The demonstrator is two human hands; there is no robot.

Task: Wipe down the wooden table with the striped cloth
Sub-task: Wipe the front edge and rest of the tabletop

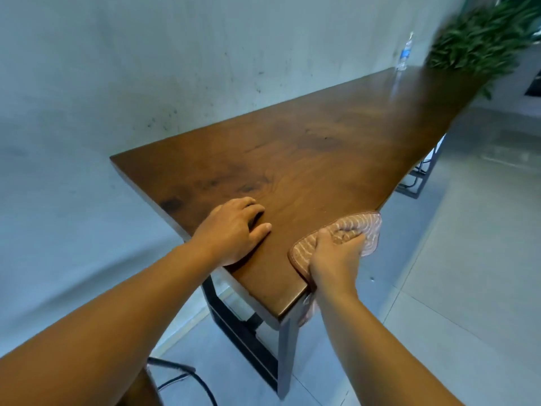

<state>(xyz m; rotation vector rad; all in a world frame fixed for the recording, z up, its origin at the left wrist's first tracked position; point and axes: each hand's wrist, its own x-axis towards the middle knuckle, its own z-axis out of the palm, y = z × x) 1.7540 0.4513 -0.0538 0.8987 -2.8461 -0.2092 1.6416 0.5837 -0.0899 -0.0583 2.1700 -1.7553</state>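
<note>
A long dark wooden table [307, 148] runs from the near corner away to the upper right along a pale wall. My right hand [333, 256] presses the pink-and-white striped cloth [360, 230] onto the table's right edge near the front corner; part of the cloth hangs over the edge below my wrist. My left hand [234, 230] lies flat on the tabletop by the left edge, fingers spread, holding nothing.
A clear water bottle [405, 52] stands at the table's far end beside a green leafy plant [480, 42]. Black metal table legs [243, 332] show below. A dark chair frame [181, 376] sits at the bottom left, pale tiled floor to the right.
</note>
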